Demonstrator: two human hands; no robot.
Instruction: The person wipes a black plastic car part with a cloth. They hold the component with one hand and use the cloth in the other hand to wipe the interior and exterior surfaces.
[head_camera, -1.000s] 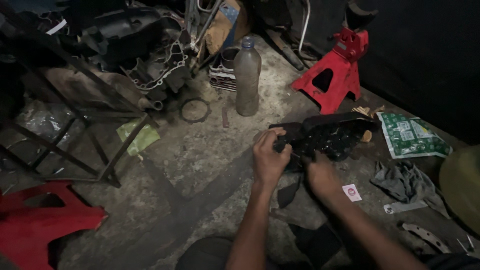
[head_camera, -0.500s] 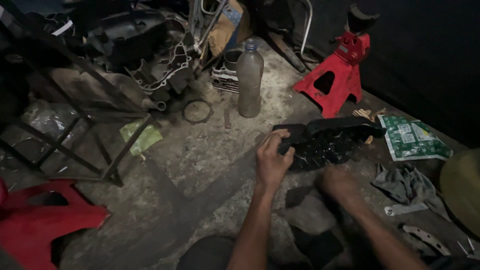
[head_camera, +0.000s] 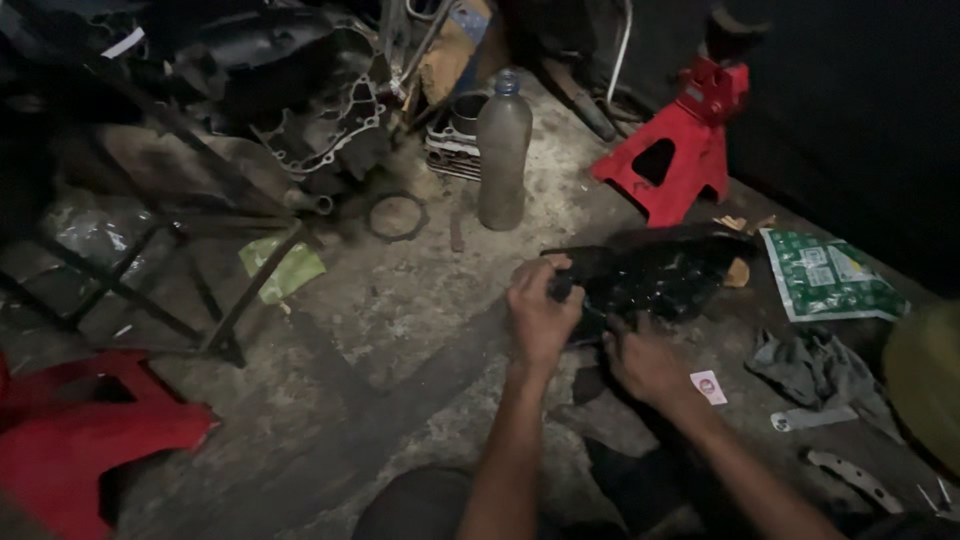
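A black plastic cover with a ribbed, honeycombed inner side (head_camera: 660, 275) lies tilted on the dirty concrete floor. My left hand (head_camera: 540, 310) grips its left end, fingers curled around the edge. My right hand (head_camera: 645, 360) is at the cover's lower edge, fingers curled against it; whether it holds something small is too dark to tell. Dark scraps lie on the floor just below both hands.
A dusty plastic bottle (head_camera: 503, 150) stands behind, with a red jack stand (head_camera: 680, 150) to its right. Engine parts (head_camera: 320, 120), a metal ring (head_camera: 395, 215), a dark steel frame (head_camera: 150, 270), a red part (head_camera: 80, 430), a green packet (head_camera: 825, 275), a grey rag (head_camera: 815, 365) surround me.
My right hand drew back from the cover half a second ago and has now returned to its lower edge. My left hand kept its grip. The view shifted slightly.
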